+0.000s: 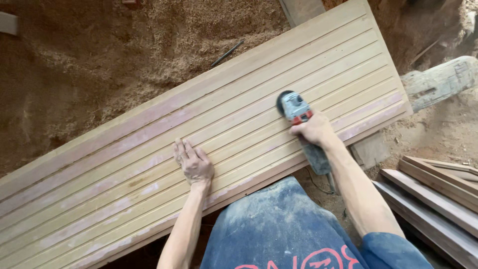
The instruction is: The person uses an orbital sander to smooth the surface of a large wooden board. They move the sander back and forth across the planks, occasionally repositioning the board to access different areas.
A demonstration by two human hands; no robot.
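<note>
My right hand [313,130] grips the angle grinder [298,119], its disc on the grooved wooden panel [149,149], whose long axis runs lower-left to upper-right, while my left hand [193,162] presses flat nearby.

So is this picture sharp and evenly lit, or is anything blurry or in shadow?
Head view: soft, even light with no glare; the wooden panel, left hand and sander in the right hand look sharp; the top right corner falls into shadow.
</note>
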